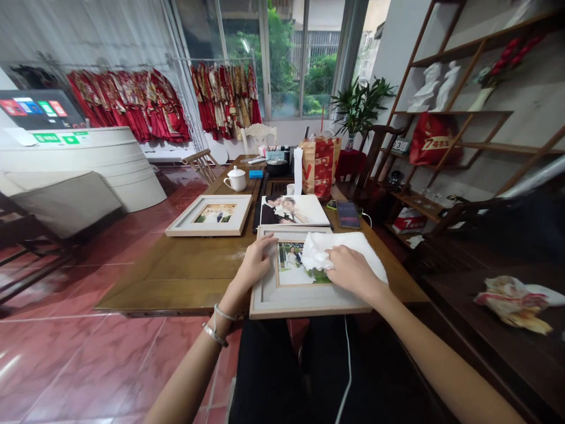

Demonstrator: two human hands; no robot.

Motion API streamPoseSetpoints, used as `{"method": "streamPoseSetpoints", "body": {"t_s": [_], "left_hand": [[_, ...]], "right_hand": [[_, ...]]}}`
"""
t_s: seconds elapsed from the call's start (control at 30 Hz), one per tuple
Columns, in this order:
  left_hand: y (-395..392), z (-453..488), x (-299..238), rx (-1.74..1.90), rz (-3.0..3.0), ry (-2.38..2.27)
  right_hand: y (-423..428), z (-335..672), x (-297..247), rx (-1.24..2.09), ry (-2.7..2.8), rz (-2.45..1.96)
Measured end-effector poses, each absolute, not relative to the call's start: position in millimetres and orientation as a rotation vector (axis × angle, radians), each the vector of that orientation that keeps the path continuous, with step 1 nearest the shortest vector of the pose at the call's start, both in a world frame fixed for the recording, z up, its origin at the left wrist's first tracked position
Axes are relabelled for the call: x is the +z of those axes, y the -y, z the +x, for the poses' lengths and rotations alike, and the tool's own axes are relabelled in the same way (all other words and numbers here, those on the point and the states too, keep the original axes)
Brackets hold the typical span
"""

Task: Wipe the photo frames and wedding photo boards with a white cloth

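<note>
Picture frame [304,299]: likely stiff, fragile-faced; hold by sides. Left grip [256,259] on it, closure unclear; right grip [352,272] pinching white cloth [357,244].

at the far part of the wooden desk [176,277], a white lidded cup [237,180] stands just beside a small blue box [256,174], with a dark round pot [277,168] to its right. a red and tan paper bag [324,168] stands upright farther right, and a dark phone [348,215] lies near the desk's right side. beyond, red and gold garments [132,106] hang in front of a pale curtain [88,32] and the window [285,65]. a leafy green plant [362,103] stands beside the window, while a wooden shelf [494,112] at right bears white figures [426,85], with a red bag [435,140] below them.
</note>
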State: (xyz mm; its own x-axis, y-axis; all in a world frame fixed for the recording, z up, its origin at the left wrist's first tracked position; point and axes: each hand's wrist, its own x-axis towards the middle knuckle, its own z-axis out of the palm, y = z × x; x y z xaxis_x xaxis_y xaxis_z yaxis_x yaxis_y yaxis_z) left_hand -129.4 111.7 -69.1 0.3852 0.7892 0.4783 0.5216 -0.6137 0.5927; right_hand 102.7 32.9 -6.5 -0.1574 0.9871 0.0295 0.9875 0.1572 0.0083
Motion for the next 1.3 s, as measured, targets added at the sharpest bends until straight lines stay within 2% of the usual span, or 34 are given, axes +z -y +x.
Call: {"method": "streamPoseSetpoints", "body": {"t_s": [0.4,0.73,1.0,1.17,1.3], "left_hand": [[-104.0,-140.0,-78.8,0.898,2.296,-1.036],[-106.4,-146.6,-88.7,0.935,2.281,-1.023],[-104.2,-147.5,-88.7,0.96,2.23,-0.994],[-102.7,-150.5,-88.5,0.992,2.203,-0.888],[-102.6,-151.0,-88.2,1.0,2.194,-0.869]], "right_hand": [[-31.4,101.2,-7.0,-0.047,2.328,-2.02],[-39.6,86.3,-25.2,-0.036,2.314,-1.883],[6.1,91.7,5.1,0.393,2.601,-1.635],[-2.2,98.4,2.1,0.128,2.505,-1.894],[-3.8,75.0,-9.7,0.141,2.523,-1.801]]}}
